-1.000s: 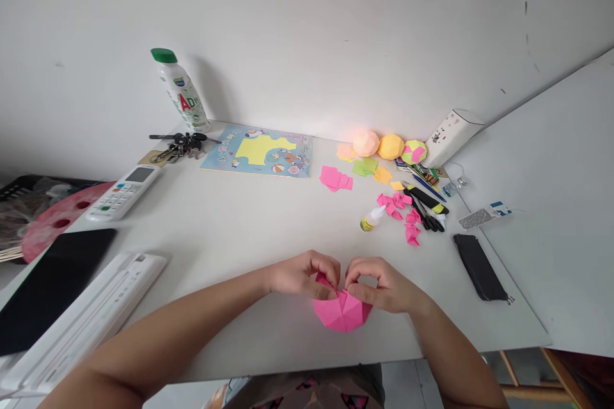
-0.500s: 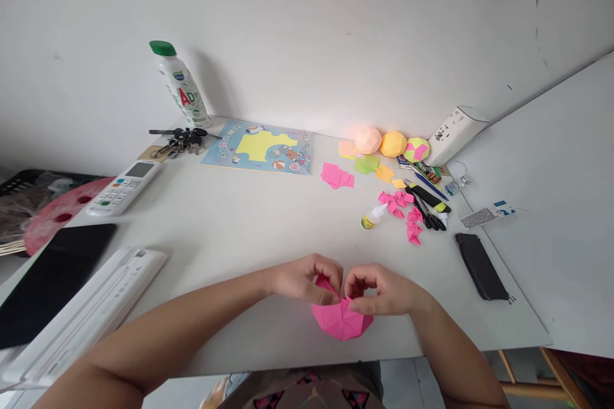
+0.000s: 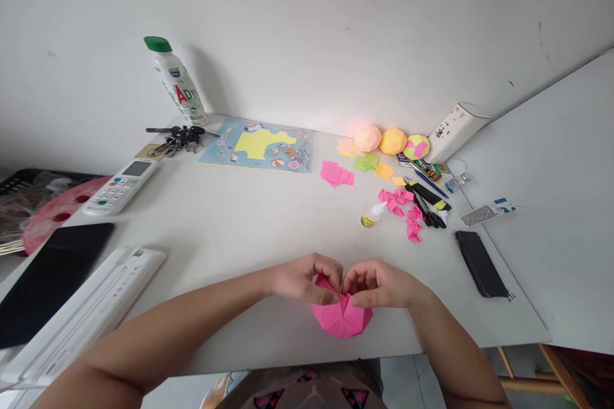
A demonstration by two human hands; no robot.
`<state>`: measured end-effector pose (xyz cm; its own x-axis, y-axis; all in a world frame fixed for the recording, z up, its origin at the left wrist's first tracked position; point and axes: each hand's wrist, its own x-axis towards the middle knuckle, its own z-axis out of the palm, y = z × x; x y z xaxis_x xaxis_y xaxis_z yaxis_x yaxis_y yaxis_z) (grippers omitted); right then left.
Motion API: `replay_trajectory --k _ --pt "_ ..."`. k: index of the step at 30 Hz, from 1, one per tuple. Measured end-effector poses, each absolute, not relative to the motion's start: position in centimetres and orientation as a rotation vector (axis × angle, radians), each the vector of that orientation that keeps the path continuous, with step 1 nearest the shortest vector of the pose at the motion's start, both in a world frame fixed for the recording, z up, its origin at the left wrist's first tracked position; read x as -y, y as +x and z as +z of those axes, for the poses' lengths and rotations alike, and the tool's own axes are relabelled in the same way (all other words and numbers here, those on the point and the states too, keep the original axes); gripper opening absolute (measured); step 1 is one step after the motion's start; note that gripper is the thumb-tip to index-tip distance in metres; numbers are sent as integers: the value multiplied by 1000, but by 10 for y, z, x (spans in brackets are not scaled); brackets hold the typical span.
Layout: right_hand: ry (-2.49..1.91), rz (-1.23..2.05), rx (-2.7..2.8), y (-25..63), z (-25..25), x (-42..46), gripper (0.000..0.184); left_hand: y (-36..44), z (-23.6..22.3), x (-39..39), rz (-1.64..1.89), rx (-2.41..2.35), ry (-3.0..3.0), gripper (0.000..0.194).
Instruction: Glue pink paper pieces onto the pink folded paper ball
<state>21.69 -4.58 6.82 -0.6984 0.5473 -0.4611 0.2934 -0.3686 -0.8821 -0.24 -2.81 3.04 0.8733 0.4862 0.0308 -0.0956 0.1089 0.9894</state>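
Near the front edge of the white table, a faceted pink folded-paper ball (image 3: pixel 342 321), partly built and open at its top, is held between my two hands. My left hand (image 3: pixel 309 279) pinches its upper left rim with thumb and fingers. On the upper right rim, my right hand (image 3: pixel 378 285) is closed in a pinch; its fingertips hide part of the paper. Loose pink folded paper pieces (image 3: pixel 394 200) lie beyond my right hand. Beside them stands a small glue bottle (image 3: pixel 373 215) with a white nozzle, tilted in view.
Finished paper balls (image 3: pixel 393 141) line the wall near a white box (image 3: pixel 455 132). Pink paper squares (image 3: pixel 336 173), scissors (image 3: pixel 430 214) and a black pouch (image 3: pixel 481 264) lie right. Leftward are a blue sheet (image 3: pixel 259 146), a bottle (image 3: pixel 180 86), keys (image 3: pixel 181 139), a remote (image 3: pixel 121 187) and a tablet (image 3: pixel 52 275).
My right hand has shifted slightly up along the ball's rim. My left hand keeps its pinch, and the ball stays in nearly the same place.
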Motion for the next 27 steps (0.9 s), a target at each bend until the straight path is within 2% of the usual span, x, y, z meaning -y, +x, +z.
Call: replay_trajectory --k 10,18,23,27 --pt "-1156 2287 1538 214 62 46 33 -2 30 30 438 -335 1404 9" --pt "-1346 1964 1775 213 72 53 23 -2 28 30 417 -352 1419 10" --pt "-1325 1679 1956 209 83 57 9 -2 29 29 380 -381 1425 11" --pt "-1308 1569 2027 210 86 57 7 -3 29 28 365 -398 1421 12"
